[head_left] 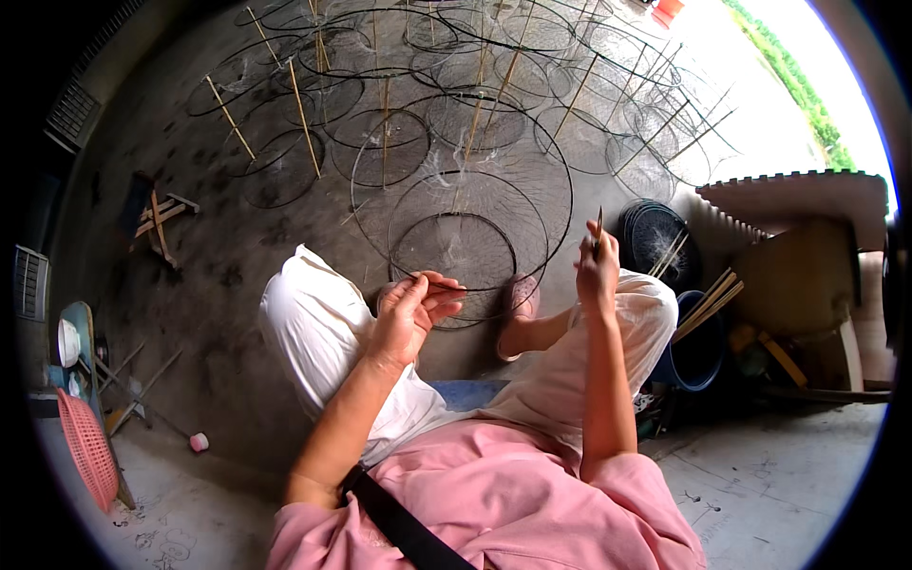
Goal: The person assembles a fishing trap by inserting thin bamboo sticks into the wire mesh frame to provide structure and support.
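Between my knees stands a round net trap (pixel 456 255) made of black wire hoops joined by fine, pale mesh. My left hand (pixel 410 318) is closed at the near edge of its smaller hoop, thumb and fingertips pinching the wire. Raised above my right knee, my right hand (pixel 598 268) is closed round a slim, dark, pointed tool (pixel 599 226); its exact kind is too small to make out. That hand is apart from the trap, off to its right. Part of the mesh overlaps my shoes, and its threads are hard to follow.
Several similar net traps propped with thin sticks (pixel 304 119) spread over the floor ahead. To the right are a stack of black hoops (pixel 655 237), a blue bucket (pixel 698 370) with bamboo sticks (pixel 708 306), and a foam mat (pixel 798 204). A pink basket (pixel 85 446) leans at left.
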Demonstrator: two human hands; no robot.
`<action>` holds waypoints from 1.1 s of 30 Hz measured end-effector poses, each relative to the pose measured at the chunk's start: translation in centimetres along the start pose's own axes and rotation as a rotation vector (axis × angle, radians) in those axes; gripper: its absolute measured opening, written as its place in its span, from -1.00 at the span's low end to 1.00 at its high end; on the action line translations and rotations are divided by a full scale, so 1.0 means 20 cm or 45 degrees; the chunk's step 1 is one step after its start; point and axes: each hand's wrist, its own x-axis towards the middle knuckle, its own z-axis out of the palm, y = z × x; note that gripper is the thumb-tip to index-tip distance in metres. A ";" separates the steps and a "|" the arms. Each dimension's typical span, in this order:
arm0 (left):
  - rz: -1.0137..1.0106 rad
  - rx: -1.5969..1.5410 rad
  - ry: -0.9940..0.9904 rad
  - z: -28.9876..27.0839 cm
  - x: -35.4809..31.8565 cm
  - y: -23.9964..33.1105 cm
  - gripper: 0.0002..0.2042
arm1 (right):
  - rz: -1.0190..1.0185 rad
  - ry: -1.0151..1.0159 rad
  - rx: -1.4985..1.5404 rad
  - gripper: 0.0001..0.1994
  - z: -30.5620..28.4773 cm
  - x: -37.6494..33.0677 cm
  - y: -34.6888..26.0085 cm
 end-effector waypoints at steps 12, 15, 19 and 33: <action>0.069 0.091 0.083 -0.04 0.16 -0.15 -0.73 | 0.494 -0.591 0.992 -0.69 0.32 -0.48 -0.19; 0.050 0.078 0.101 -0.04 0.14 -0.16 -0.71 | 0.495 -0.527 1.070 -0.69 0.27 -0.43 -0.12; 0.208 0.020 0.150 -0.02 0.03 -0.03 -0.63 | 0.513 -0.466 1.164 -0.70 0.28 -0.56 -0.21; 0.262 0.244 0.185 0.05 -0.15 0.05 -0.43 | 0.497 -0.437 1.324 -0.71 0.31 -0.59 -0.14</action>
